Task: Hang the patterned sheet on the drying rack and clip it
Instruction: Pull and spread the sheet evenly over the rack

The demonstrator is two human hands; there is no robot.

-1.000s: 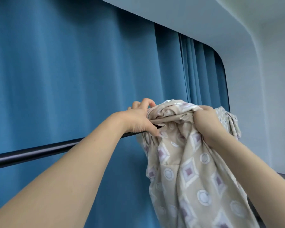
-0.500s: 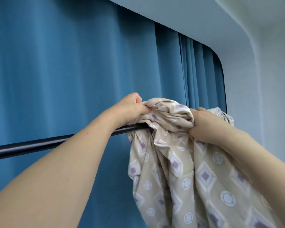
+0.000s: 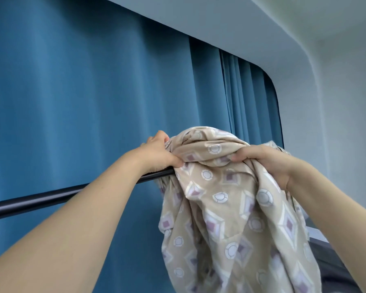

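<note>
A beige patterned sheet (image 3: pixel 224 208) with purple diamonds and pale circles is bunched over the black rod of the drying rack (image 3: pixel 51 198), and most of it hangs down at the lower right. My left hand (image 3: pixel 156 154) grips the sheet's left edge right at the rod. My right hand (image 3: pixel 264 161) grips a thick fold of the sheet at the top right of the bunch. The rod's right part is hidden under the cloth. No clips are in view.
A blue curtain (image 3: pixel 93 102) hangs close behind the rod across the whole left and middle. A pale wall (image 3: pixel 336 134) and ceiling lie to the right and above. A dark surface (image 3: pixel 325 252) shows low at the right edge.
Both hands have kept their hold on the sheet and lifted the bunch higher over the rod. My left hand has shifted along the top edge; more cloth now hangs spread in front.
</note>
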